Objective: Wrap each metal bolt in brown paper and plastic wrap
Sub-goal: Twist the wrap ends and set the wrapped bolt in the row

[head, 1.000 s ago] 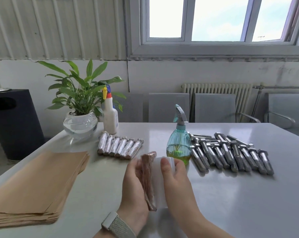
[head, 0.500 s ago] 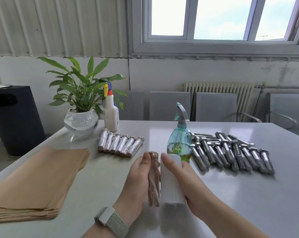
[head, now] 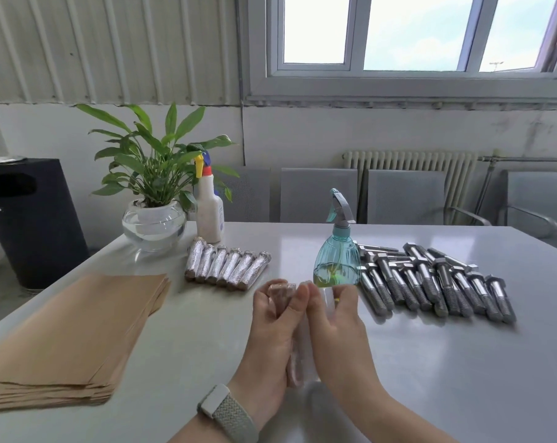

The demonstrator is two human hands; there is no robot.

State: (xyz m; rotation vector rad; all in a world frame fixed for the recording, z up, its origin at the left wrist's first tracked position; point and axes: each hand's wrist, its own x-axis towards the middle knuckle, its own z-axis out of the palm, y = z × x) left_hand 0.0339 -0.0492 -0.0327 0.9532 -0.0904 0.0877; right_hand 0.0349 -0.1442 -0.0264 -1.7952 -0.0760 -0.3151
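Observation:
A paper-wrapped bolt (head: 281, 294) lies between my two hands near the table's front middle, its brown end poking out above my fingers. My left hand (head: 270, 334) curls round its left side. My right hand (head: 334, 327) grips a roll of plastic wrap (head: 326, 294) pressed against the bolt's right side; most of the roll is hidden. A row of several finished wrapped bolts (head: 227, 266) lies behind. Several bare metal bolts (head: 430, 279) lie in a heap at the right. A stack of brown paper sheets (head: 69, 334) sits at the left.
A teal spray bottle (head: 336, 251) stands just behind my right hand. A white spray bottle (head: 210, 209) and a potted plant in a glass bowl (head: 154, 225) stand at the back left. Beyond the grey table (head: 462, 362) are chairs and a radiator.
My hands have closed tighter together. The plastic roll, earlier plainly visible beside the bolt, is now mostly covered by my right hand, and the bolt sits deeper between both palms.

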